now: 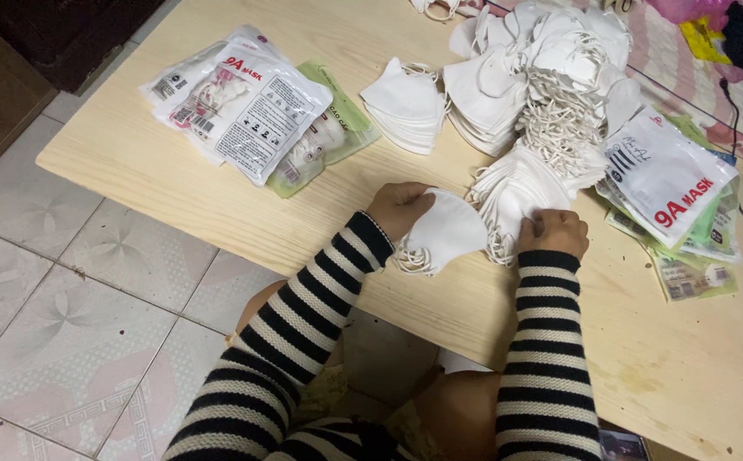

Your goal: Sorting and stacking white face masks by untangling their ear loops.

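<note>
My left hand [399, 207] holds a small bundle of folded white face masks [444, 234] by its left edge, their ear loops hanging down over the low wooden table [175, 183]. My right hand [553, 230] rests with curled fingers on a fanned stack of white masks [508, 195] just right of the bundle, fingertips pinching the top mask. Both arms wear black and cream striped sleeves.
Sealed mask packets [239, 102] lie at the table's far left. More stacks of white masks [406, 107] and a loose heap [559, 60] fill the far middle. Empty printed bags [666, 175] lie at the right. A tiled floor [64, 299] lies to the left.
</note>
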